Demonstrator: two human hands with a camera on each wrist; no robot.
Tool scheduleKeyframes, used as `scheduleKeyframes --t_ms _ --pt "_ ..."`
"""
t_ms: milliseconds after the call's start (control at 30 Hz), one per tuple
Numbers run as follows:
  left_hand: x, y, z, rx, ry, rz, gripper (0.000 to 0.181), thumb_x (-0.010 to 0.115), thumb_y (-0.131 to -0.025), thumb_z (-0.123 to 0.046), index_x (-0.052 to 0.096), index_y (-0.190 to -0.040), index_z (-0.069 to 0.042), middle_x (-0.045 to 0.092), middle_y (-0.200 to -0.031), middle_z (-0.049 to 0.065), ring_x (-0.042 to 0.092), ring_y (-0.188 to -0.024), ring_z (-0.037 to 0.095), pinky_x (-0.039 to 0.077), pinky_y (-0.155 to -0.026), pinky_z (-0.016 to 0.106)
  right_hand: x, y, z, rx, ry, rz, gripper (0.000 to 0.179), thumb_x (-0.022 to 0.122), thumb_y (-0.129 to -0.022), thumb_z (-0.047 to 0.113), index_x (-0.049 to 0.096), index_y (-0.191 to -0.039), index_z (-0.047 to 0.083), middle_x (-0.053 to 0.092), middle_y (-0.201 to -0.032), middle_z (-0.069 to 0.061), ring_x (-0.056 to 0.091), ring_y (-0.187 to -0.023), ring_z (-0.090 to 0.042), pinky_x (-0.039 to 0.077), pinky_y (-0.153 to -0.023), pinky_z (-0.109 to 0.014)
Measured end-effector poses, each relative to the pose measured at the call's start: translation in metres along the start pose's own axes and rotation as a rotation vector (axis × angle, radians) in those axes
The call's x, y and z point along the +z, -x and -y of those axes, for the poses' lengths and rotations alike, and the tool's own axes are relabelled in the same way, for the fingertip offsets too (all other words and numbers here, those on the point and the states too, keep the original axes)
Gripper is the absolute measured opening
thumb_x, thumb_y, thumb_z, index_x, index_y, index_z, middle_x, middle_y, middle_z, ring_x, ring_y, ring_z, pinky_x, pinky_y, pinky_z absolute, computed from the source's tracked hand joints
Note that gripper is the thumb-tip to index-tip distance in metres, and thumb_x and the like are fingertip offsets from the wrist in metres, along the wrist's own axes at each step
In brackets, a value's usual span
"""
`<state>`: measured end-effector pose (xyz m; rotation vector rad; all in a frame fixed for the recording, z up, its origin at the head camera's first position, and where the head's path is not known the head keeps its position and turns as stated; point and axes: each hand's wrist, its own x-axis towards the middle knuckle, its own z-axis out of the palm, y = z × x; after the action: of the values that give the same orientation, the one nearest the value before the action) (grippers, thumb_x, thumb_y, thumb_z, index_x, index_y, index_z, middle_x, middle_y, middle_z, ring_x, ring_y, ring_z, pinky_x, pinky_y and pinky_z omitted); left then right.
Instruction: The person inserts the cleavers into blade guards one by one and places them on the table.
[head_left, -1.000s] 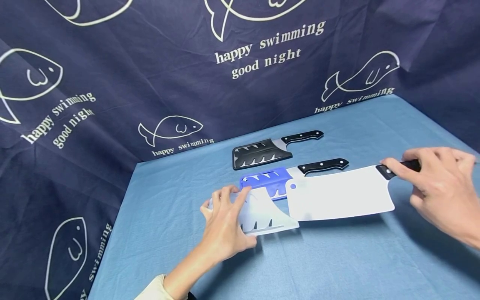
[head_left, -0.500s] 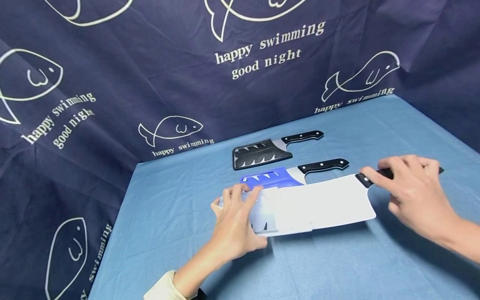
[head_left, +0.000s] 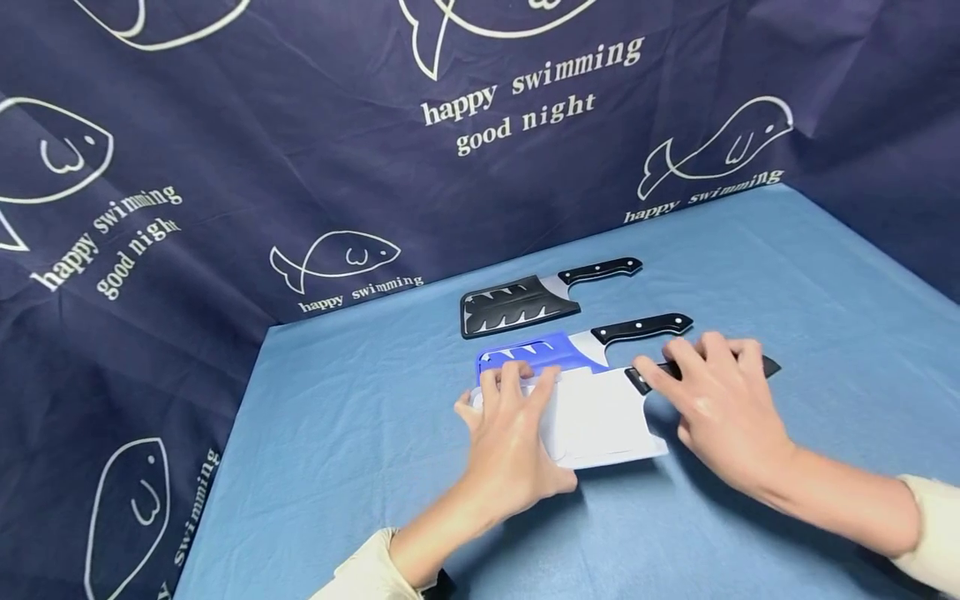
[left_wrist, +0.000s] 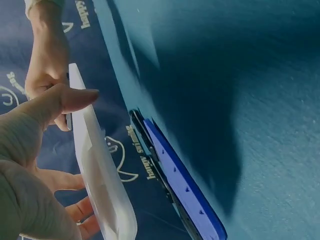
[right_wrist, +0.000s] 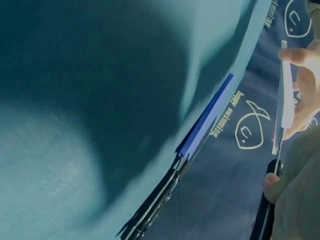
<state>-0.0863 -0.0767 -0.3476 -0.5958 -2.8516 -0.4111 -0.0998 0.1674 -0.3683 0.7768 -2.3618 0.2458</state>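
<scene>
A cleaver with a black handle (head_left: 771,366) is held above the table, its blade lying inside a white, partly see-through blade cover (head_left: 611,458). My left hand (head_left: 513,446) grips that cover near its closed end, thumb on the lower edge and fingers over the upper edge. My right hand (head_left: 723,412) grips the handle, close to the blade's heel. From the left wrist, the cover (left_wrist: 102,170) shows edge-on between thumb and fingers. In the right wrist view a thin strip of blade (right_wrist: 280,145) shows between the cover and the handle.
Behind the cover, a cleaver in a blue cover (head_left: 577,350) lies on the blue tablecloth (head_left: 360,450). Farther back lies another cleaver in a black cover (head_left: 521,308). A dark blue curtain (head_left: 225,242) with white fish drawings hangs behind the table.
My right hand has moved left with the cleaver, and the blade has slid into the white cover. My left hand has shifted slightly right, still gripping the cover.
</scene>
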Motion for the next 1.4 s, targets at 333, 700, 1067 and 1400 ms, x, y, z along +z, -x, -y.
scheduleKeyframes --t_ms 333,700,1067,1400 --pt "0.005 -0.002 0.006 -0.034 0.001 0.044 0.109 0.092 -0.038 -0.034 0.045 -0.136 -0.027 0.040 -0.124 0.004 0.033 -0.115 0.025 0.022 -0.092 0.063 0.005 -0.007 -0.002 -0.008 -0.011 0.046 0.063 0.062 -0.051 -0.007 0.065 -0.111 0.011 0.048 -0.092 -0.013 0.041 -0.079 -0.034 0.031 -0.067 -0.054" --pt "0.007 0.001 0.004 -0.015 0.000 0.081 0.114 0.092 -0.039 -0.035 0.041 -0.141 -0.026 0.039 -0.126 0.004 0.031 -0.116 0.025 0.024 -0.091 0.063 0.004 -0.002 -0.003 -0.009 -0.020 0.077 0.057 0.060 -0.057 -0.008 0.065 -0.110 0.013 0.048 -0.091 -0.011 0.041 -0.079 -0.031 0.031 -0.064 -0.049" --pt "0.010 0.004 0.001 -0.017 -0.001 0.110 0.114 0.093 -0.040 -0.036 0.041 -0.141 -0.026 0.040 -0.126 0.005 0.033 -0.114 0.025 0.025 -0.090 0.062 0.004 0.003 -0.002 -0.001 -0.016 0.101 0.059 0.064 -0.055 -0.007 0.067 -0.110 0.014 0.048 -0.089 -0.009 0.041 -0.078 -0.031 0.032 -0.064 -0.049" --pt "0.015 0.007 -0.001 -0.042 -0.008 0.201 0.116 0.093 -0.040 -0.037 0.044 -0.143 -0.020 0.041 -0.125 0.006 0.034 -0.113 0.025 0.031 -0.083 0.061 0.010 0.011 0.002 0.027 -0.043 0.143 0.055 0.068 -0.057 -0.008 0.069 -0.108 0.014 0.047 -0.087 -0.006 0.042 -0.078 -0.028 0.034 -0.062 -0.047"
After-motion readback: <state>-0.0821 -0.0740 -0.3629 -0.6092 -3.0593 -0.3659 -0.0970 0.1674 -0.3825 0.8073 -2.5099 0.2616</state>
